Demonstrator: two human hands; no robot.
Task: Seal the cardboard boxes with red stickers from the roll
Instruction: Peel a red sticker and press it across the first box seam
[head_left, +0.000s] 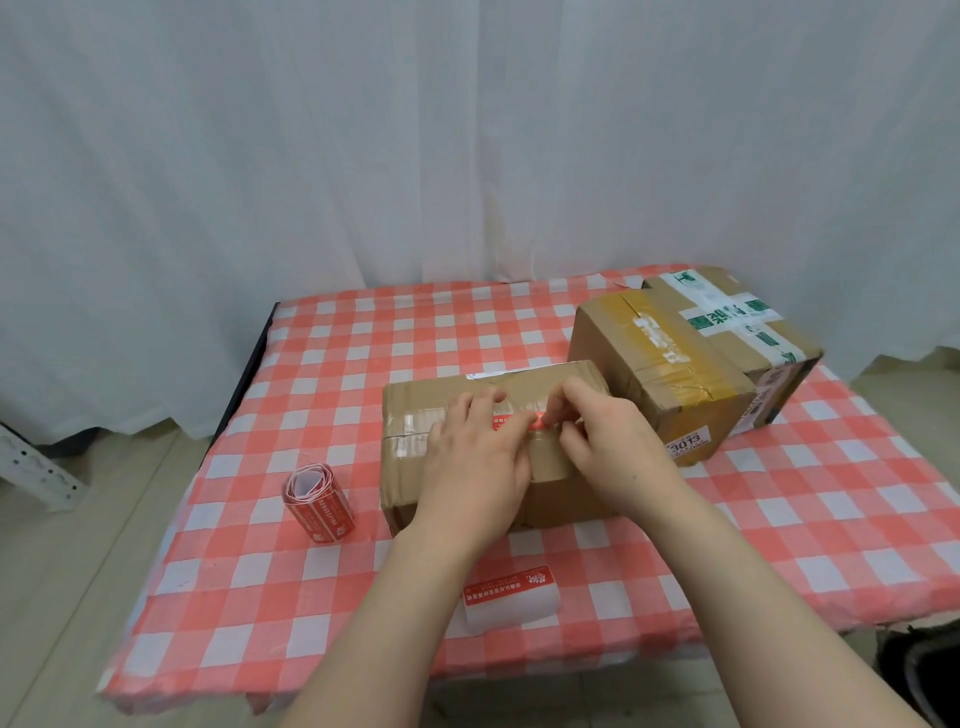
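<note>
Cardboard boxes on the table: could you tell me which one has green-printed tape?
The far-right box at the back; only its white tape bears green print.

A table (322, 364) under red-and-white check cloth is carrying a brown cardboard box (408, 467). Left of that box a roll of red stickers (318, 506) is standing on end. In front of it a sticker strip (509, 597) is lying flat. Behind it to the right, a yellow-taped box (660, 374) and a green-taped box (737, 317) are sitting side by side.

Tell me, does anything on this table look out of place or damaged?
A loose red sticker strip lies alone near the front edge of the table, away from the roll. The yellow-taped box has a torn white label remnant on top. Nothing is spilled.
</note>
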